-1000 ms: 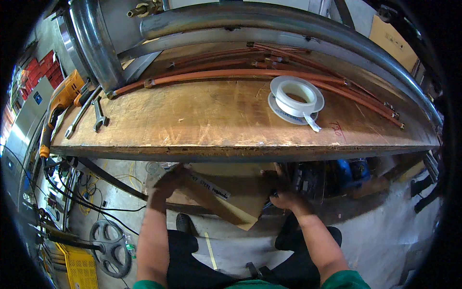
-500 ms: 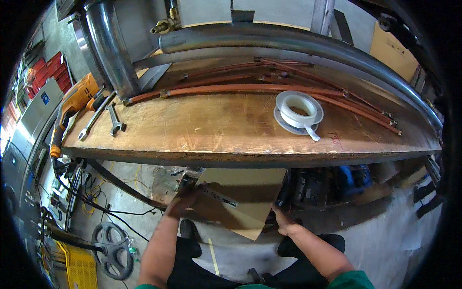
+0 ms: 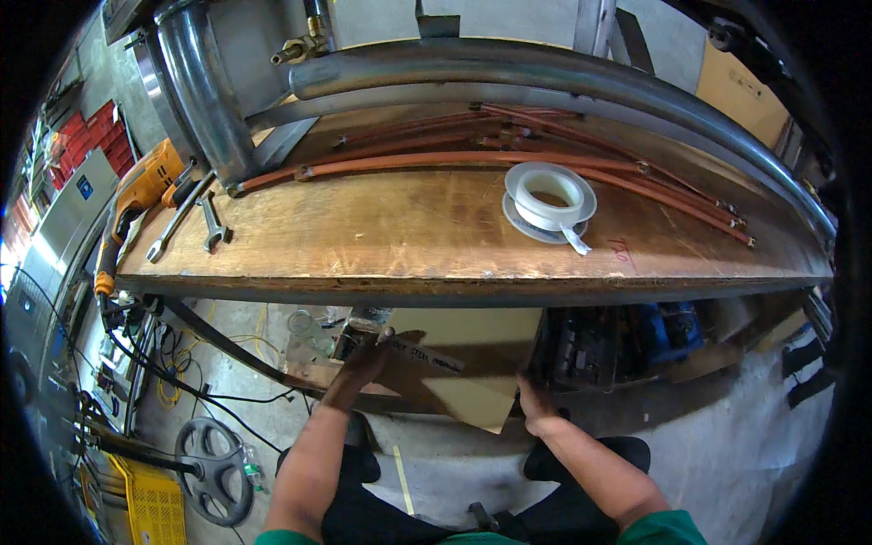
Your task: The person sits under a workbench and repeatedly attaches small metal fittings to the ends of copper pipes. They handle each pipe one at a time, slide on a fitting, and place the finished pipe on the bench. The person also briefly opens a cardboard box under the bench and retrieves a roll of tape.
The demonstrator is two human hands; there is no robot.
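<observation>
Under the wooden bench, a tan cardboard box (image 3: 477,329) with a label strip on its top sits tilted between my two hands; only its flat top shows clearly. My left hand (image 3: 366,360) grips its left edge, next to the label. At the right edge, my right hand (image 3: 536,403) holds the side near the front corner, fingers partly hidden behind it. The box's far part disappears beneath the bench top.
On the bench top (image 3: 381,227) lie a roll of white tape (image 3: 548,202), copper-coloured pipes (image 3: 409,161), a wrench (image 3: 214,227) and an orange power tool (image 3: 150,182). A dark bin (image 3: 581,350) stands right of the box. Cables (image 3: 173,377) and a handwheel (image 3: 213,472) are at left.
The box has moved slightly farther under the bench. My left hand has shifted forward and right with it; my right hand has moved forward a little.
</observation>
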